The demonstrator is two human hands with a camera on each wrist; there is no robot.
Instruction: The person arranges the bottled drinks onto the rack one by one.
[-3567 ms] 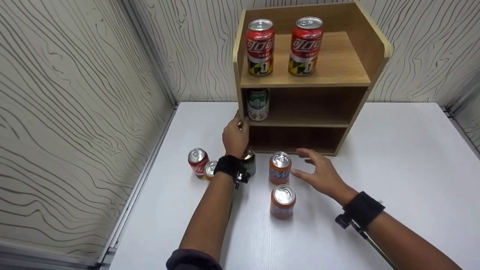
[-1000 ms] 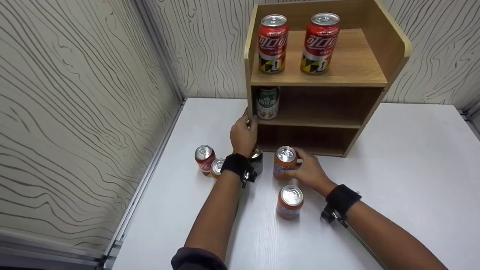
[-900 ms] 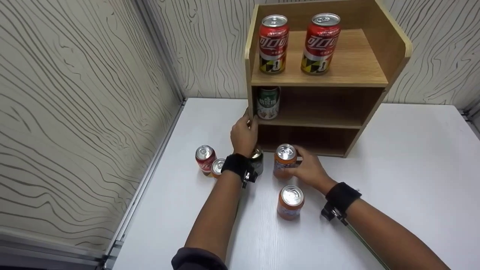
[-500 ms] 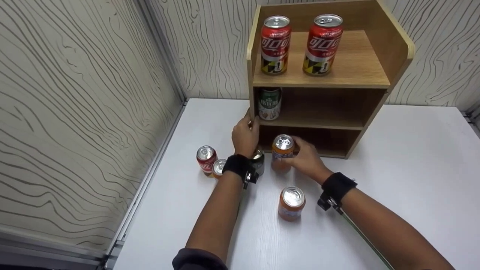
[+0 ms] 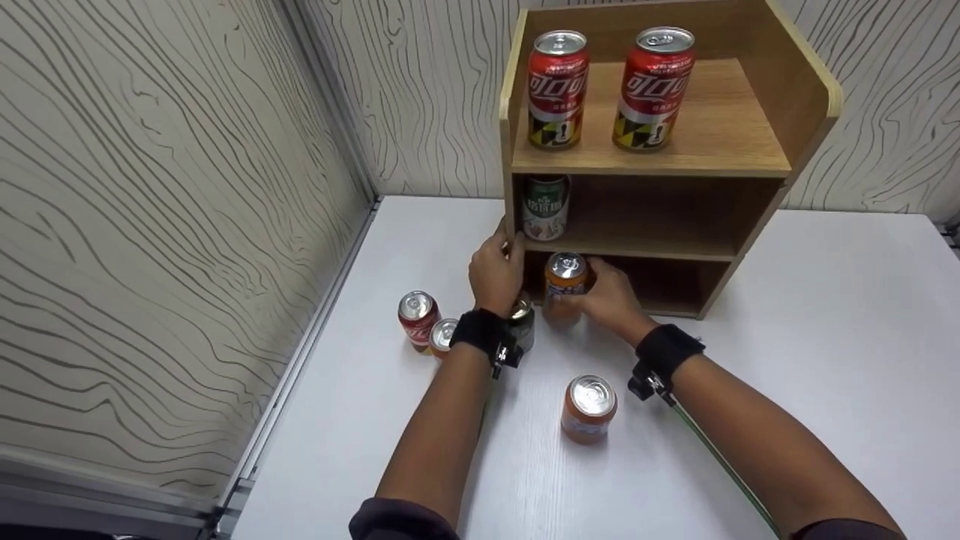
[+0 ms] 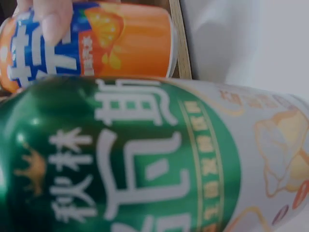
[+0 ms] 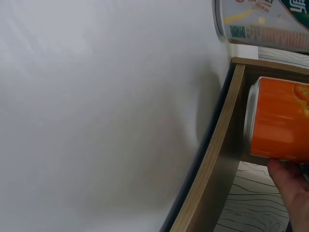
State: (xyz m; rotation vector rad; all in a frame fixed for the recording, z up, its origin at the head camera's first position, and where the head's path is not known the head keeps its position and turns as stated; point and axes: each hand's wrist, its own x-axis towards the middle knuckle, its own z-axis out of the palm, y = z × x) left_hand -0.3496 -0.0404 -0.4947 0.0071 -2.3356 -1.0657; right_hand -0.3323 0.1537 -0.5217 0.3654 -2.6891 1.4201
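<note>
My right hand (image 5: 611, 300) grips an orange soda can (image 5: 564, 281) by its side, thumb in front. The upright can is raised off the table at the mouth of the bottom compartment of a wooden shelf (image 5: 652, 163). In the right wrist view the can (image 7: 282, 121) overlaps the compartment, its base close over the bottom board. My left hand (image 5: 496, 274) holds the shelf's left side panel, thumb at the front edge and the other fingers partly hidden behind. A green-and-white can (image 5: 523, 330) stands beside my left wrist and fills much of the left wrist view.
Two red cola cans (image 5: 558, 90) stand on the top shelf. A green-and-white can (image 5: 546, 208) occupies the middle compartment's left end. Another orange can (image 5: 589, 411) is on the table nearer me. Left of my forearm are a red can (image 5: 418, 319) and a partly hidden orange one (image 5: 444, 335).
My right hand has closed round the orange can, lifted it and carried it forward to the bottom compartment. The left hand keeps its place on the side panel.
</note>
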